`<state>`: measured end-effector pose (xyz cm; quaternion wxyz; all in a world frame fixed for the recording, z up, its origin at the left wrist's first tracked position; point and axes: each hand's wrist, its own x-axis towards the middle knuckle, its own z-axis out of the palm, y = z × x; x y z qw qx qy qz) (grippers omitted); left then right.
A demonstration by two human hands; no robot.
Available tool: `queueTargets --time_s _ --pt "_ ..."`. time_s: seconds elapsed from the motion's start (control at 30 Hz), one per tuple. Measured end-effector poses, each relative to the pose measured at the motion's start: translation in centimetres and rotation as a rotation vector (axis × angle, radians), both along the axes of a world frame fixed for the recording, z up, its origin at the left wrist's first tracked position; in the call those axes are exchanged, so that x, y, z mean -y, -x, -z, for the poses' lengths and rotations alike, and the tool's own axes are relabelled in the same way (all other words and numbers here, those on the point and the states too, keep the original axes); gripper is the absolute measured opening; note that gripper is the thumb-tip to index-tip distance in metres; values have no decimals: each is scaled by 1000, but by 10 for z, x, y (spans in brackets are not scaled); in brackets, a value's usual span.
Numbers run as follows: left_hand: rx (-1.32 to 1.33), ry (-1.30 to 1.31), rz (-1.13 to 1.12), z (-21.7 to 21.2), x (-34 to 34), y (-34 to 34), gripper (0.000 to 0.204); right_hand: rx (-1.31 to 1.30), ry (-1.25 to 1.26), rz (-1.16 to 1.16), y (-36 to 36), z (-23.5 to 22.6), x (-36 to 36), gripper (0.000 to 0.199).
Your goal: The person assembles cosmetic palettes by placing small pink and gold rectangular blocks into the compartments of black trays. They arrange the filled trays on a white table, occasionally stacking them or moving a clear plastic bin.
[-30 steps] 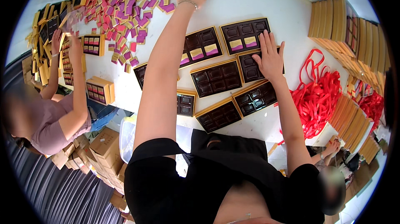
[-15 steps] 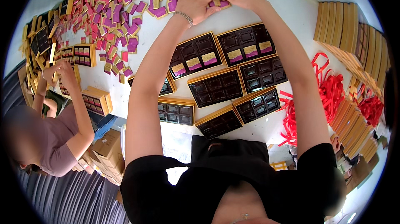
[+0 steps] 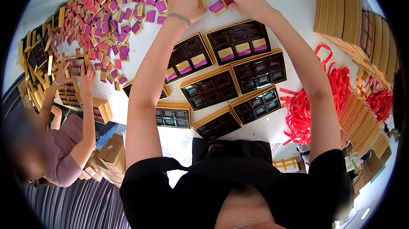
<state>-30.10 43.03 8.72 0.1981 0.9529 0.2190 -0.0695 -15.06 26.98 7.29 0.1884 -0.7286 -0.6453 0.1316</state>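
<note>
My left hand (image 3: 186,5) curls at the far side of the table, with a small gold-and-purple wrapped piece (image 3: 203,4) between its thumb and fingertips. Across from it my right hand (image 3: 248,2) pinches a purple-and-gold wrapped piece (image 3: 228,0), partly hidden by the fingers. Nearer to me stand several gold-edged boxes with dark brown compartment trays. The far right box (image 3: 233,34) and the far left box (image 3: 184,49) hold wrapped pieces in their near rows. Bare compartments show in the middle box (image 3: 209,88) and the box beside it (image 3: 259,71). My left forearm partly covers the left boxes.
A wide heap of loose purple and red pieces (image 3: 113,20) spreads over the far left. Red ribbons (image 3: 304,109) lie at the right, beside stacked gold boxes (image 3: 338,15). At the left another person (image 3: 64,139) handles a filled box (image 3: 79,65).
Both my hands have drawn slightly nearer and curled from spread fingers around wrapped pieces. The other person's hands have parted and now hold a box.
</note>
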Motion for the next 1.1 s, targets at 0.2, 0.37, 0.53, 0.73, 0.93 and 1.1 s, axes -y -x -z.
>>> queueTargets --time_s 0.2,0.37,0.53,0.73,0.93,1.1 --pt "-1 9 22 2 1 6 40 68 -113 -73 -2 17 -7 39" --pt "295 196 -252 -13 4 37 28 -1188 25 95 -7 1 12 33" --pt "266 706 -419 -48 121 106 23 -1064 65 437 43 -62 124 22" --pt "449 643 -490 -33 239 138 17 -820 85 630 100 -41 214 16" --pt "421 256 -343 -19 273 140 20 -600 21 590 123 -33 242 15" --pt "395 -139 -1 -12 291 151 54 -150 -272 435 154 -35 250 30"
